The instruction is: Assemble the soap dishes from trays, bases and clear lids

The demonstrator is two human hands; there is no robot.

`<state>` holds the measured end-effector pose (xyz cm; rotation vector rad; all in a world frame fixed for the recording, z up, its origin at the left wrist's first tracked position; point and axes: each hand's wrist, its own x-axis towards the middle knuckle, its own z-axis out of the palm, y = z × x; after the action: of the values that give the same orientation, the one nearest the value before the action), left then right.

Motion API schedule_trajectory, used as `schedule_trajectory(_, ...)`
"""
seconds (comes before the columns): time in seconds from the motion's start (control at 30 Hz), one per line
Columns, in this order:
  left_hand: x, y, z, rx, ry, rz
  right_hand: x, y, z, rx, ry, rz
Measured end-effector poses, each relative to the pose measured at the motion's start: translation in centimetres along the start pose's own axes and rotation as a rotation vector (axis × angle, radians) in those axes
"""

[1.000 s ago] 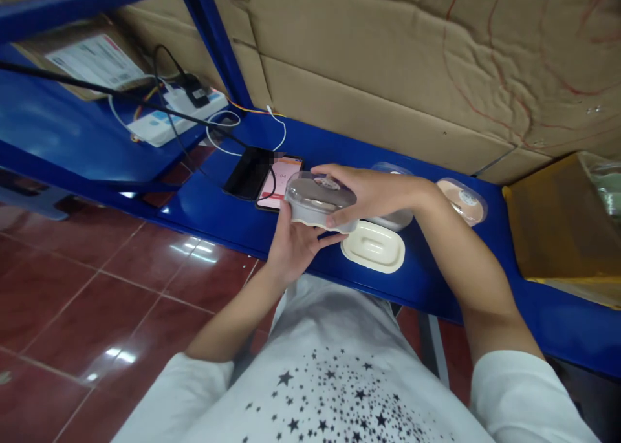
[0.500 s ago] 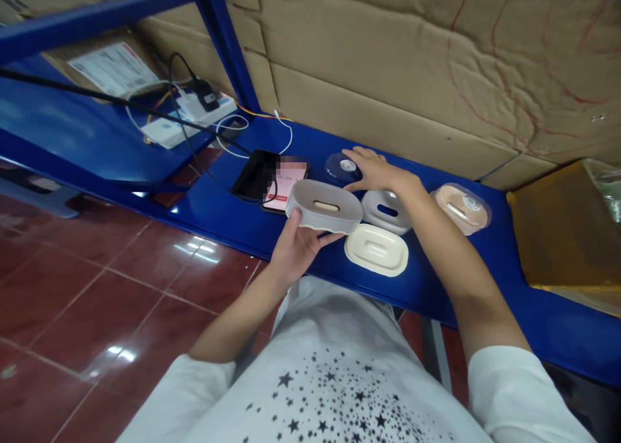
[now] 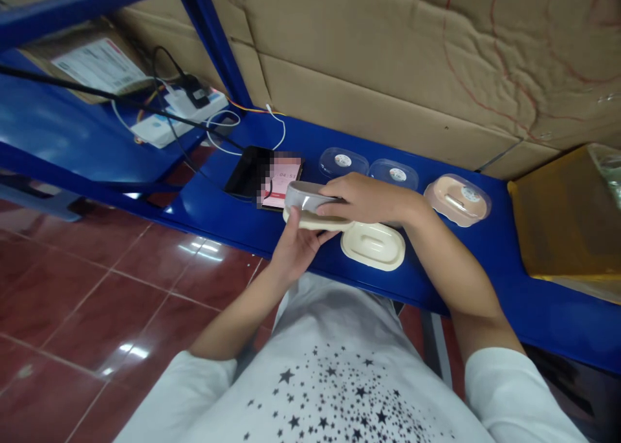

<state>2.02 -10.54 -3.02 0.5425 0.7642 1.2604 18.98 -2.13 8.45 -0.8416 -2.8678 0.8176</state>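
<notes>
My left hand (image 3: 299, 252) supports a cream oval base (image 3: 323, 223) from below, with the thumb up against its left end. On or just above that base is a grey oval soap-dish tray (image 3: 303, 198), tilted on its side edge. My right hand (image 3: 356, 197) grips the tray from above and the right, covering much of it. A second cream oval dish piece (image 3: 372, 246) lies on the blue shelf just right of my left fingertips. Behind my right hand sit two clear lids, a left one (image 3: 343, 163) and a right one (image 3: 394, 172), each with a round sticker.
A peach soap dish under a clear cover (image 3: 457, 200) stands to the right on the blue shelf (image 3: 490, 268). Further right is a brown taped carton (image 3: 563, 216). A phone (image 3: 281, 179) with a lit screen and a power strip (image 3: 179, 116) with cables lie left.
My right hand has left the clear lid at the back and come forward onto the grey tray. The tray has tipped from lying flat. The right clear lid now shows.
</notes>
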Motion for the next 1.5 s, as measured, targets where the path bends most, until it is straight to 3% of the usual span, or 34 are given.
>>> schedule_trajectory(0.13, -0.6, 0.2, 0.0, 0.038, 0.097, -0.021, -0.2, 1.5, -0.4, 0.063, 0.065, 0.055)
schedule_trajectory(0.27, -2.5, 1.1, -1.4, 0.221, 0.167, -0.037, 0.5, 2.5, 0.6, -0.114, 0.176, 0.143)
schedule_trajectory(0.47, -4.7, 2.2, -4.7, 0.591, 0.253, 0.068, 2.5, 2.9, 3.7, -0.276, 0.122, 0.228)
schedule_trajectory(0.6, -4.7, 2.3, -5.5, 0.674, 0.214, 0.041, 2.4, 2.6, 3.7, -0.281, 0.126, 0.222)
schedule_trajectory(0.8, -6.0, 3.5, -5.6, 0.727, 0.096, -0.028, -2.0, -0.5, 3.2, -0.268, 0.136, 0.137)
schedule_trajectory(0.97, -7.1, 4.0, -6.6, 0.847, 0.231, 0.018, -7.9, -2.3, 7.4, -0.299, 0.117, 0.105)
schedule_trajectory(1.1, -7.3, 4.2, -6.5, 1.176, 0.306, 0.042, -11.4, -1.7, 10.5, -0.337, 0.198, 0.135)
schedule_trajectory(1.33, -5.7, 3.5, -4.5, 1.717, 0.307, 0.239, -11.9, -0.9, 11.2, -0.324, 0.262, 0.122)
schedule_trajectory(1.5, -6.1, 2.7, -3.7, 1.936, 0.312, 0.186, -11.6, -0.9, 10.5, -0.266, 0.221, 0.113)
